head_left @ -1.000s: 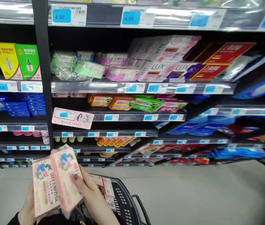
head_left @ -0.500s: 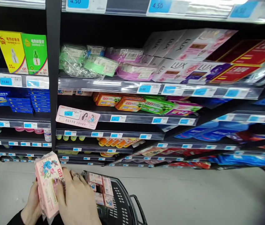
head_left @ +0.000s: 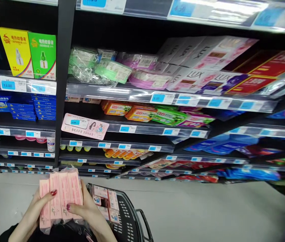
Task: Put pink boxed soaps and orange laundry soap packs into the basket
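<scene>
Several pink soap bars (head_left: 65, 190), wrapped in clear plastic film, stand side by side in front of me with their narrow pink sides up. My left hand (head_left: 34, 209) grips them from the left, its thumb laid across the top. From the right, my right hand (head_left: 91, 211) is wrapped round the bundle too, thumb over the near part. The fingers of both hands are mostly hidden behind the soap. More floral pink soap packs (head_left: 113, 200) lie in a black shopping basket (head_left: 130, 215) just right of my right hand.
Shop shelves (head_left: 122, 92) with price tags fill the view ahead. Soap boxes (head_left: 208, 55), wrapped green soap dishes or similar (head_left: 113, 71), orange soap packs (head_left: 138, 113) and mosquito-liquid boxes (head_left: 16, 52) sit on them. A pink sign (head_left: 84, 126) juts from one shelf edge; grey floor (head_left: 195, 205) lies below.
The soap bundle has turned from its printed floral face to its plain pink sides. My right hand has shifted from across its front to its right side. The view has moved slightly.
</scene>
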A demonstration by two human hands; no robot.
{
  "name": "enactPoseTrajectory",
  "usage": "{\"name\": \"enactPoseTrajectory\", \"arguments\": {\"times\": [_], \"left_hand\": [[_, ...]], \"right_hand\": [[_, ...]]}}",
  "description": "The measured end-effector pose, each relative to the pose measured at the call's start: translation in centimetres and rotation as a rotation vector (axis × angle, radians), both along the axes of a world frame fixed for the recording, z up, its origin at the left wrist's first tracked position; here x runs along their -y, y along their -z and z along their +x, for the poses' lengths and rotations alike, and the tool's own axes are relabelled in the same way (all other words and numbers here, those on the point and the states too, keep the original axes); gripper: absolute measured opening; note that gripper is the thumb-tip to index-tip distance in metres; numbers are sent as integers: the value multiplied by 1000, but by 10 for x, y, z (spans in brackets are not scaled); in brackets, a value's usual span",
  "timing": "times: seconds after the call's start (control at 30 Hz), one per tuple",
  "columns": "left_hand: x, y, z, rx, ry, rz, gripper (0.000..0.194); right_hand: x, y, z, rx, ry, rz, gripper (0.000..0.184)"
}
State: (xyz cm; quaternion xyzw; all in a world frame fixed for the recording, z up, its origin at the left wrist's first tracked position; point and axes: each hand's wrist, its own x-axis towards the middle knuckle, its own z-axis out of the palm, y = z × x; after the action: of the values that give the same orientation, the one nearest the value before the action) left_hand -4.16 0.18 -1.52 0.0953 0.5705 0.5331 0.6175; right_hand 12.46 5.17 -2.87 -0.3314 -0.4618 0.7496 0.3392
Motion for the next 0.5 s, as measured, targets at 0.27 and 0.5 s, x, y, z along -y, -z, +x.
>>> {"name": "enactPoseTrajectory", "arguments": {"times": [0.27,0.5], "left_hand": [[-4,-7,8,-125,166,171,80],[5,9,-16,259,186,148,83]], "right_hand": [[14,17,10,-46,160,-116,78],[23,31,26,-275,234,-341,62]]}}
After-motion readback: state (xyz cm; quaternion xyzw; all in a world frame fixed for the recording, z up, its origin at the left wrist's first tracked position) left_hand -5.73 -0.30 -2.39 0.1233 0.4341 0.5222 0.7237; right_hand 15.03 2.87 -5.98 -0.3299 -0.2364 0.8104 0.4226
